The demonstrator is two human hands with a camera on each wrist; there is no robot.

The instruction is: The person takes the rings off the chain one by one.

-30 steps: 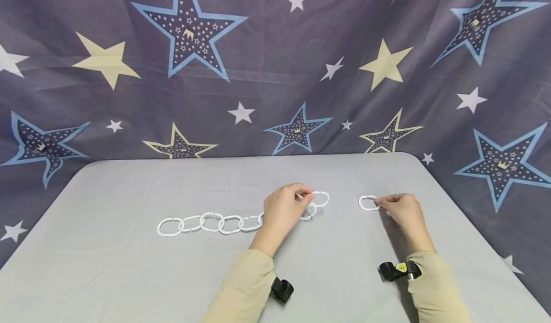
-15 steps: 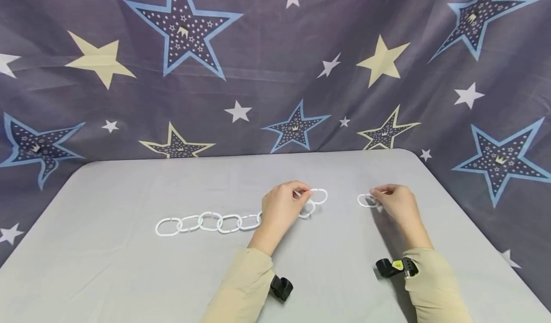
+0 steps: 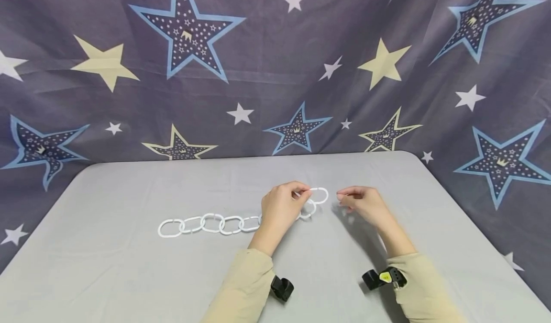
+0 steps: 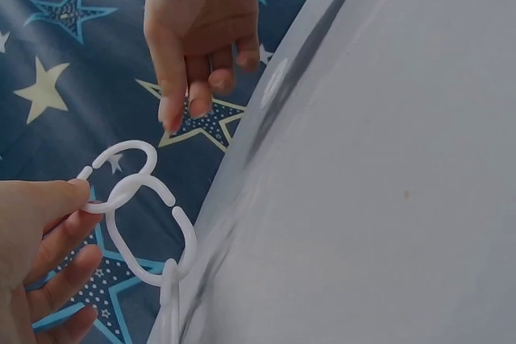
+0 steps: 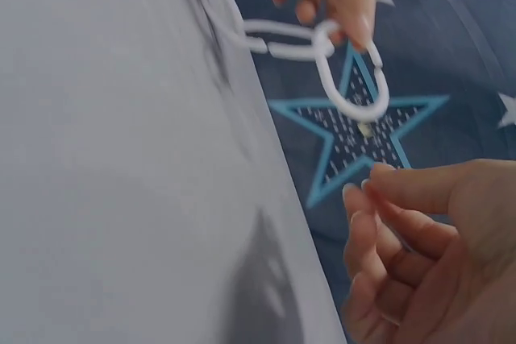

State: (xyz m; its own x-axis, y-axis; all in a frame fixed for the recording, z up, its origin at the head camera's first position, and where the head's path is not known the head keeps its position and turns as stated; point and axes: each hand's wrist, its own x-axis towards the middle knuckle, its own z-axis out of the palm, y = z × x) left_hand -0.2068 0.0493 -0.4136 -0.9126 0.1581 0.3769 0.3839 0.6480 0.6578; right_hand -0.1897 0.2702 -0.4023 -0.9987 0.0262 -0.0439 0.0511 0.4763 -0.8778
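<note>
A chain of white oval links (image 3: pixel 233 225) runs across the table toward the right. Thumb and index finger of the left hand (image 3: pixel 280 213) pinch it close to its right end, as the left wrist view also shows. The end link (image 4: pixel 129 151) sticks out past those fingertips. Facing it from the right is the right hand (image 3: pixel 368 208), its thumb and index tips close together and the other fingers loosely bent; nothing shows between them in the right wrist view. A pale oval link (image 4: pixel 275 78) lies apart on the table in the left wrist view.
A grey cloth covers the table (image 3: pixel 107 265). Behind it hangs a dark curtain (image 3: pixel 258 74) printed with stars. A small white sliver (image 3: pixel 382 244) shows beside the right forearm. Black wrist devices sit near both sleeves.
The right hand has moved left toward the chain's end, away from the loose link it was touching. The left hand keeps its pinch in nearly the same place.
</note>
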